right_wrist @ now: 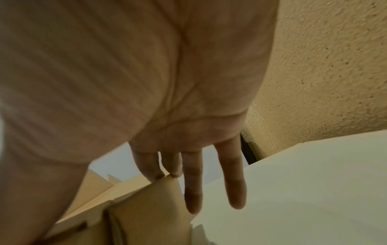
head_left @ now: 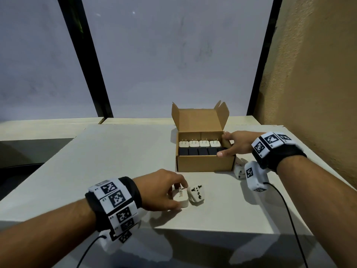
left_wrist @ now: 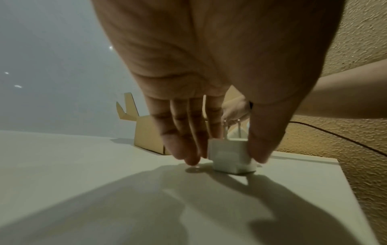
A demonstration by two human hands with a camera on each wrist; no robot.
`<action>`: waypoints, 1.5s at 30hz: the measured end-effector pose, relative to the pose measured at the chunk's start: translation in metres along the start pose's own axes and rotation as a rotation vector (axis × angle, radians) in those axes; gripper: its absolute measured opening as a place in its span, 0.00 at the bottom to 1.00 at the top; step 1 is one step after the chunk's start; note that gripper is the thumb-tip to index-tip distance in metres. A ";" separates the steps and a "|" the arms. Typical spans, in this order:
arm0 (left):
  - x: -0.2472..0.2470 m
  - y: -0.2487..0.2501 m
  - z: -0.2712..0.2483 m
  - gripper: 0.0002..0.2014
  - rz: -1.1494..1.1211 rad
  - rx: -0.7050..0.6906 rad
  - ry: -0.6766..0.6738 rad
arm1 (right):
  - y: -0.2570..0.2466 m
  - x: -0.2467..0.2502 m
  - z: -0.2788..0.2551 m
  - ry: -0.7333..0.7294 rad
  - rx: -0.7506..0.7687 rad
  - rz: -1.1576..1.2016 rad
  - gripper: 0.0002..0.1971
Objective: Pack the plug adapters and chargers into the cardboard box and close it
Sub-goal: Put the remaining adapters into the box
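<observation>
An open cardboard box (head_left: 204,163) stands on the white table, its lid up at the back. Inside are a row of white chargers (head_left: 199,144) with prongs up and a row of black chargers (head_left: 199,151) in front. My right hand (head_left: 224,145) rests on the box's right wall (right_wrist: 146,207), fingers straight, thumb at the front right corner. My left hand (head_left: 180,198) pinches a white charger (left_wrist: 230,155) that stands on the table, prongs up. A white plug adapter (head_left: 196,194) lies just right of that charger (head_left: 183,202).
Another white plug adapter (head_left: 239,172) lies on the table right of the box, partly hidden under my right wrist. A textured wall (head_left: 318,84) rises close on the right. The table's front edge (head_left: 212,229) runs just behind my left wrist. Cables trail from both wrists.
</observation>
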State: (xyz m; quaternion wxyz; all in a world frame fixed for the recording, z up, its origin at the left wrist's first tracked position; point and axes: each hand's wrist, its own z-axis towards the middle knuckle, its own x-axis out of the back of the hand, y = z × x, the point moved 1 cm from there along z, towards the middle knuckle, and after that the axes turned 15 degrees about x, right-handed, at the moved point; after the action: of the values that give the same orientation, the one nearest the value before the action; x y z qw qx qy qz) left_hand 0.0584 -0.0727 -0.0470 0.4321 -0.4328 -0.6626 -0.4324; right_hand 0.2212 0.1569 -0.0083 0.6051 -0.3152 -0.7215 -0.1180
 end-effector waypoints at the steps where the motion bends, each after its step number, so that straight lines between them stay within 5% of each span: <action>1: 0.001 0.000 0.000 0.27 0.002 -0.022 0.006 | -0.001 0.001 0.000 0.001 -0.001 -0.008 0.51; 6: 0.023 -0.006 0.001 0.21 -0.079 -0.057 0.070 | -0.006 0.005 0.001 -0.007 -0.010 -0.049 0.50; 12: 0.066 -0.011 0.028 0.16 -0.436 -0.069 0.270 | 0.001 0.001 -0.001 -0.054 -0.051 -0.035 0.54; 16: 0.086 -0.014 0.067 0.22 -0.340 -0.061 0.406 | 0.003 -0.002 -0.002 -0.070 -0.067 -0.035 0.55; 29: 0.095 0.003 0.143 0.25 0.299 -0.070 0.229 | 0.010 -0.004 0.000 -0.071 -0.039 -0.015 0.56; 35: 0.088 0.010 0.154 0.19 0.422 -0.073 0.166 | 0.011 -0.005 0.000 -0.068 -0.041 0.005 0.56; 41: 0.088 0.005 0.152 0.24 0.406 -0.042 0.165 | 0.011 -0.005 0.002 -0.080 -0.046 -0.004 0.56; 45: 0.085 -0.002 0.152 0.15 0.325 -0.014 0.216 | 0.010 -0.004 0.002 -0.077 -0.054 -0.021 0.56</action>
State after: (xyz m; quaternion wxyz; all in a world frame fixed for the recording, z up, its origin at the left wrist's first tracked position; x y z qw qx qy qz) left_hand 0.0056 0.0872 -0.0055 0.5619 -0.4882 -0.5307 -0.4053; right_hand 0.2261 0.1642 -0.0151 0.5669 -0.3282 -0.7440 -0.1317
